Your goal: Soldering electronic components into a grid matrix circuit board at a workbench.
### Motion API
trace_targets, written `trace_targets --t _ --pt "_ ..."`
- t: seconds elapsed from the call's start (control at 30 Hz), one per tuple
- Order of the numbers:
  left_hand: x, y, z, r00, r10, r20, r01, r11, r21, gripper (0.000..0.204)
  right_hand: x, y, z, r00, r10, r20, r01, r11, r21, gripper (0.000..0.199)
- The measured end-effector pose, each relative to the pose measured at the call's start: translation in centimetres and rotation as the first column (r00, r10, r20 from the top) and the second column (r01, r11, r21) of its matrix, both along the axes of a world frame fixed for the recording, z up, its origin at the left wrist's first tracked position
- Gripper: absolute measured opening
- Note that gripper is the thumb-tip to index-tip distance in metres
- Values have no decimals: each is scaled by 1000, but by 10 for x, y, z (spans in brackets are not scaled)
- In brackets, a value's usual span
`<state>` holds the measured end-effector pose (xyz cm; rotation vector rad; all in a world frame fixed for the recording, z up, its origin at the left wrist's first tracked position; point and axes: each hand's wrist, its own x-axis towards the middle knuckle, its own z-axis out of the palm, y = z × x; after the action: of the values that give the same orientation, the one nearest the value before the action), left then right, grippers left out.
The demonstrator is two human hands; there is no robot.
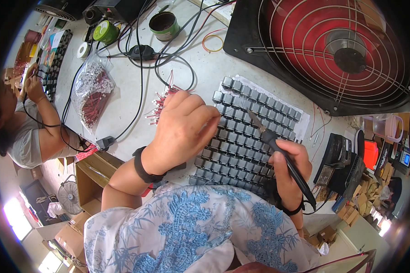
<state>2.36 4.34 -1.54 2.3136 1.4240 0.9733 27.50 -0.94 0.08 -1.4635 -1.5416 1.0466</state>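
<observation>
My right hand (289,170) grips a black soldering iron (278,150) like a pen, its tip pointing up-left over a tray of several grey square components (255,123) set in rows. My left hand (182,129) hovers with bent fingers over the tray's left edge, beside a small pile of red-and-white wire leads (161,102). Whether its fingers pinch a lead is hidden from view. A black band sits on each wrist.
A large red fan in a black frame (332,50) stands at the back right. Black cables (141,54), a bag of red wire parts (92,93), a green tin (164,25) and tape rolls lie on the white table. Another person (27,123) works at the left.
</observation>
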Motion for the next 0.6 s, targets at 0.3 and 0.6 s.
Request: trace_targets --t 0.3,0.6 --pt "10 5 3 998 -65 -1 65 998 -9 17 7 -8 0 995 -83 -60 82 996 -21 21" --pt "12 8 -3 997 -77 -17 77 997 -7 17 8 -6 -3 999 -31 -14 31 1000 -7 22"
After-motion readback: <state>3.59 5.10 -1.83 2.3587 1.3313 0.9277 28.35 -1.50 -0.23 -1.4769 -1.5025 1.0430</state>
